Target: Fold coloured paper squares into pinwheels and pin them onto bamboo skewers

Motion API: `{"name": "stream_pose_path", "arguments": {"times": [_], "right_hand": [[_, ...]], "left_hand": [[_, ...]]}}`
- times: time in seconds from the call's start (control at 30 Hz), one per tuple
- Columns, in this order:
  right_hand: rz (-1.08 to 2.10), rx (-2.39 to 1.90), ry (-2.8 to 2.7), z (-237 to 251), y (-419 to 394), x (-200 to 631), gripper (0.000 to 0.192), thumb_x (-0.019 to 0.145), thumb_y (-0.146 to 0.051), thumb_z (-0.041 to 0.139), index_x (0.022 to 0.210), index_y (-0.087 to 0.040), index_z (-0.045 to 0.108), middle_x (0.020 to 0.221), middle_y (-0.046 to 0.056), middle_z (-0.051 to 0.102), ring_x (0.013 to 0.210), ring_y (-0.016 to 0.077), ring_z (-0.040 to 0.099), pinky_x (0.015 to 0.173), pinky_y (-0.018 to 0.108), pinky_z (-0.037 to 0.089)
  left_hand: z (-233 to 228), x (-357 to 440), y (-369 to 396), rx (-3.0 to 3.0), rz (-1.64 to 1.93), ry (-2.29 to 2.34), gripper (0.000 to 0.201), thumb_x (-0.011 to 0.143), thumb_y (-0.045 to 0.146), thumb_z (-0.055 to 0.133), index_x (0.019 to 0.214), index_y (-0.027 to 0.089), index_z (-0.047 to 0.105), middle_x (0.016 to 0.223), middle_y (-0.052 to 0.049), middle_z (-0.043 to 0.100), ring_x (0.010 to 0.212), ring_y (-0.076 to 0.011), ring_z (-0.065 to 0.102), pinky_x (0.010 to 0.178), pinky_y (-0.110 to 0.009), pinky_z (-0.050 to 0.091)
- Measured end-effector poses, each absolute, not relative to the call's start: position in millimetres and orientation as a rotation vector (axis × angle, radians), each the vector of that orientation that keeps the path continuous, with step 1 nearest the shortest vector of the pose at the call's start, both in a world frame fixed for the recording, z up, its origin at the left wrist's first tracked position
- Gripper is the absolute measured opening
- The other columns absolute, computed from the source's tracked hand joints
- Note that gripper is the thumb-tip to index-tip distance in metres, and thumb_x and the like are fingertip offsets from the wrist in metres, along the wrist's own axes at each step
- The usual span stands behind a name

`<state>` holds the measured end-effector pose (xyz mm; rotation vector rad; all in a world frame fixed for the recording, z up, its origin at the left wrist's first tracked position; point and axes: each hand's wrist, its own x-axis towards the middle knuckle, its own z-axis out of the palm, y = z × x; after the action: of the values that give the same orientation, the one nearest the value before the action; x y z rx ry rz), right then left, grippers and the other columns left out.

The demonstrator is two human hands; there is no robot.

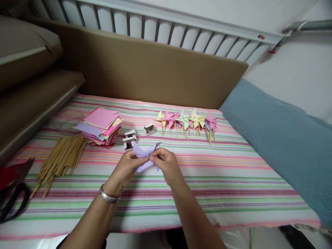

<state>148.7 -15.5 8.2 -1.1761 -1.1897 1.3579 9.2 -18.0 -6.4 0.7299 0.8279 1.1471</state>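
Note:
Both of my hands hold one lilac paper piece (144, 152) just above the striped cloth (207, 180). My left hand (127, 167), with a silver bracelet on its wrist, grips the paper's left side. My right hand (166, 164) pinches its centre, where the folded points meet. Beyond the paper lie a stack of coloured paper squares (101, 125), a bundle of wooden sticks (62, 157) and small open boxes (129, 137). A row of finished paper pinwheels (186, 121) lies at the far middle.
Scissors with dark and red handles (12, 193) lie at the left edge. Another small box (149, 129) sits near the pinwheels. A tan padded board (145, 65) stands behind the cloth, tan cushions (28, 86) at left, a blue cushion (280, 138) at right.

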Motion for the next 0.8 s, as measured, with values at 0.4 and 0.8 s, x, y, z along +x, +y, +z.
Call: {"name": "stream_pose_path", "arguments": {"times": [0.4, 0.8], "right_hand": [[1.334, -1.188, -1.206, 6.0, -15.1, 148.0, 0.014, 0.061, -0.026, 0.068, 0.061, -0.017, 0.057, 0.055, -0.004, 0.051, 0.051, 0.0090, 0.043, 0.048, 0.022, 0.032], [1.247, -1.232, -1.282, 2.2, -14.2, 147.4, 0.012, 0.063, -0.026, 0.065, 0.063, -0.018, 0.056, 0.058, -0.003, 0.054, 0.054, 0.0104, 0.045, 0.052, 0.023, 0.034]], "left_hand": [[-8.2, 9.0, -18.1, 0.763, 1.161, 0.853, 0.024, 0.058, 0.016, 0.077, 0.081, 0.015, 0.073, 0.080, -0.005, 0.073, 0.073, -0.0153, 0.064, 0.073, -0.026, 0.048], [-4.8, 10.8, -17.8, 0.751, 1.182, 0.912, 0.024, 0.057, 0.018, 0.078, 0.080, 0.014, 0.073, 0.078, -0.006, 0.073, 0.070, -0.0160, 0.064, 0.069, -0.026, 0.047]]}}
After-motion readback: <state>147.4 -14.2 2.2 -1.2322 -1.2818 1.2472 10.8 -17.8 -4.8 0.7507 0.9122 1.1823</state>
